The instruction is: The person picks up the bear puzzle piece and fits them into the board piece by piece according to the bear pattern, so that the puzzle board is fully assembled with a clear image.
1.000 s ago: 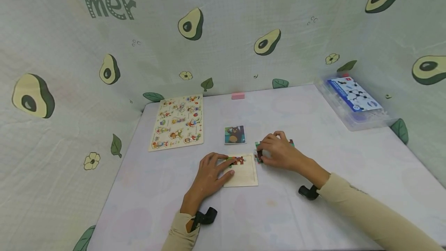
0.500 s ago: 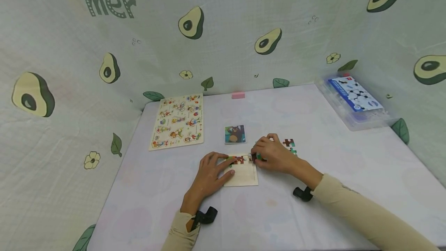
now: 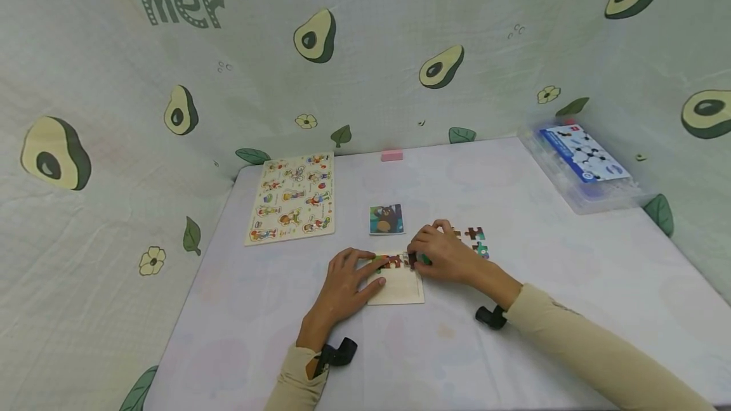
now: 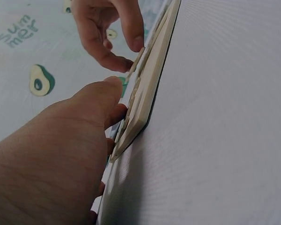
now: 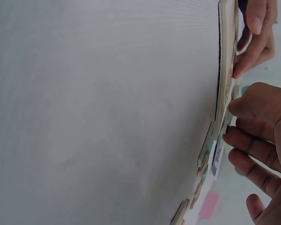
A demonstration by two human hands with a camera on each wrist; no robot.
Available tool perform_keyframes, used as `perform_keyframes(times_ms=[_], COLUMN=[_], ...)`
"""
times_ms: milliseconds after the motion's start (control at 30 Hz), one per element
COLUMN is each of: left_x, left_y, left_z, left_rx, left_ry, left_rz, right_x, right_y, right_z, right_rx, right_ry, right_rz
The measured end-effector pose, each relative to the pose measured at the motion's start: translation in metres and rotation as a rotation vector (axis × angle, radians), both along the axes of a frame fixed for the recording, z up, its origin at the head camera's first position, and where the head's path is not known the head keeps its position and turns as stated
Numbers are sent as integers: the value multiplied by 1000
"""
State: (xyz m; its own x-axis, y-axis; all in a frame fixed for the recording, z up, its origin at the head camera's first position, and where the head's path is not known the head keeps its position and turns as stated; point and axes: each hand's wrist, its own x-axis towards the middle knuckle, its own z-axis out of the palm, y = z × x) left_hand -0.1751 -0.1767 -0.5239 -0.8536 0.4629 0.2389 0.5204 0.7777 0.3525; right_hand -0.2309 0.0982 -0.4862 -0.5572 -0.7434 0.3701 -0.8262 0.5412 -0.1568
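A shallow wooden puzzle tray [image 3: 396, 287] lies on the table, with a few joined jigsaw pieces [image 3: 391, 262] along its far edge. My left hand [image 3: 345, 281] rests on the tray's left side, fingers extended over those pieces. At the tray's upper right corner my right hand [image 3: 442, 255] pinches a dark jigsaw piece [image 3: 410, 260]. In the left wrist view this piece [image 4: 135, 63] is a thin tilted slab between thumb and finger, just above the tray [image 4: 150, 79]. Loose jigsaw pieces [image 3: 475, 233] lie right of the right hand, which partly hides others.
Behind the tray lies a small square bear picture [image 3: 386, 219]. A larger wooden board of figures [image 3: 291, 198] is at the back left. A pink block [image 3: 391, 155] sits at the back edge. On the right stands a clear plastic case [image 3: 582, 170] with a blue-and-white booklet.
My right hand has moved left from the loose pieces to the tray's upper right corner, carrying a jigsaw piece and uncovering other pieces. My left hand stays on the tray.
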Motion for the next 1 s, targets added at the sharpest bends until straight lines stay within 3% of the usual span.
perform_keyframes(times_ms=[267, 700, 1000], left_x=[0, 0, -1], left_y=[0, 0, 1], left_z=[-1, 1, 1], left_rx=[4, -35, -74], left_ry=[0, 34, 27], left_rz=[-3, -3, 14], right_x=[0, 0, 6], right_y=[-3, -6, -13], right_z=[-2, -3, 0], right_rx=[53, 27, 46], right_ry=[11, 13, 34], right_rz=[-14, 18, -45])
